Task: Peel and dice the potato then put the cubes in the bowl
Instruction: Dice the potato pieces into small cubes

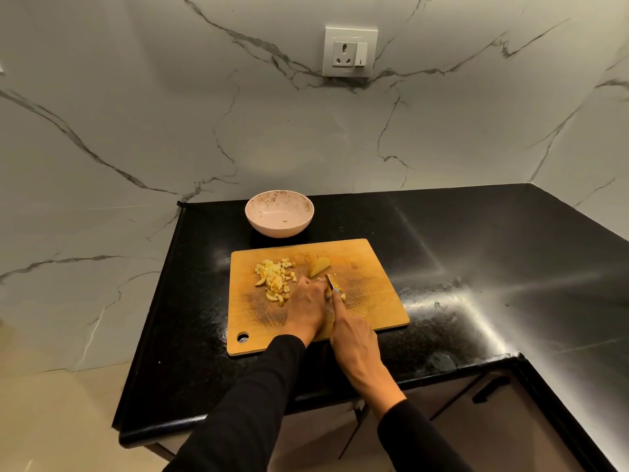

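The potato piece (335,294) being diced lies between both hands, under the knife (329,284). The right hand (354,342) grips the knife, forefinger along its spine; the left hand (306,308) curls down on the piece. Cubes (275,279) lie left, a wedge (320,266) just beyond, the bowl (279,212) farther, past the board (374,294) on the black table (476,267).

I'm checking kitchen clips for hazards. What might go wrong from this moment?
The left hand holds the potato piece right beside the knife gripped by the right hand, so a slip might nick the fingers. The diced cubes are heaped near the cutting board's left edge, and sweeping them toward the bowl may spill some.
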